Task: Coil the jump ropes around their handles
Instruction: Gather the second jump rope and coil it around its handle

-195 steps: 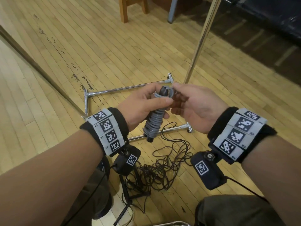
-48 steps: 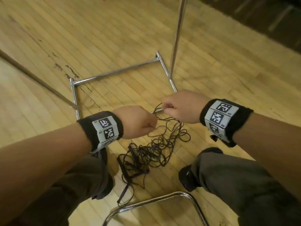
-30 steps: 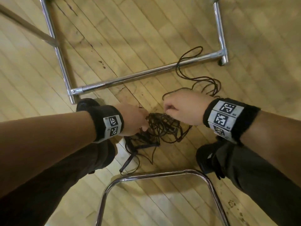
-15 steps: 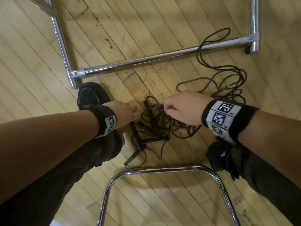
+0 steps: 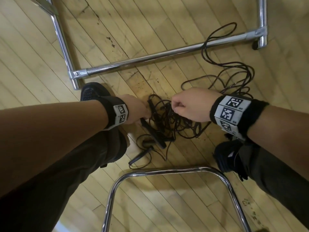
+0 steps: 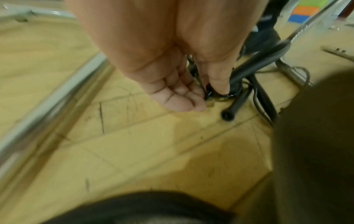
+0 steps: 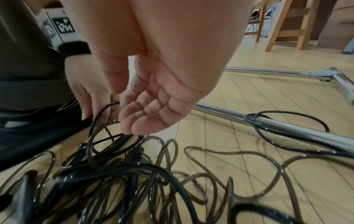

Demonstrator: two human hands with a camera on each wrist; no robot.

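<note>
A tangle of thin black jump ropes point(image 5: 168, 121) lies on the wood floor between my feet, and one strand loops over a chrome bar. Black handles point(image 5: 154, 133) stick out of the pile at its near left. My left hand point(image 5: 138, 111) is down at the left edge of the tangle. Its thumb point(image 6: 220, 84) and fingers pinch the end of a handle point(image 6: 207, 91) where the rope meets it. My right hand point(image 5: 187, 104) hovers over the pile with fingers curled. A rope loop point(image 7: 99, 119) rises to its thumb and forefinger point(image 7: 126, 104).
A chrome floor frame point(image 5: 150, 58) runs across beyond the ropes, with a castor at its right corner point(image 5: 260, 42). A curved chrome tube point(image 5: 167, 171) sits close below. My shoes point(image 5: 92, 92) point(image 5: 229, 156) flank the pile. Wooden chair legs point(image 7: 283, 25) stand further off.
I have bent lower, bringing both hands down onto the tangle. The left hand has reached a handle end. The coiled grey rope held 6.5 s ago is gone from my hands.
</note>
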